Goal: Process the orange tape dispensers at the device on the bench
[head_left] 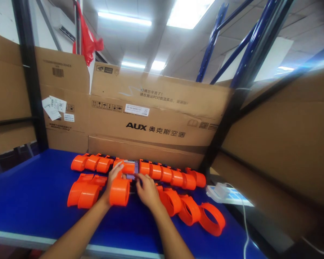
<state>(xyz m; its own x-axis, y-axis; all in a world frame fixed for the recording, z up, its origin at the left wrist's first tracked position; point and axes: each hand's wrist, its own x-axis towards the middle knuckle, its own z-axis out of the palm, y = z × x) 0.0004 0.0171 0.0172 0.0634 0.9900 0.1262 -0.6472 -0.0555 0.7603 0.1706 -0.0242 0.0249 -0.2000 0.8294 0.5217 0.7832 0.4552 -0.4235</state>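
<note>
My left hand [114, 178] is closed around an orange ring-shaped piece [128, 166] in the middle of the two rows. Another orange ring [119, 192] stands just in front of the left wrist, partly covering it. My right hand [148, 191] has its fingers curled in beside a purple-grey part [136, 167] next to that piece. What the right fingertips pinch, if anything, is hidden. Similar orange rings with dark parts behind them [166, 174] form the back row. Several more orange rings [190, 209] lie in the front row on both sides of my hands.
The rings lie on a blue tabletop [24, 201] with a pale front edge. A printed cardboard sheet [156, 118] walls off the back, with dark posts [29, 79] at the corners. A white power strip [229, 195] with a plug and cable sits at the right edge.
</note>
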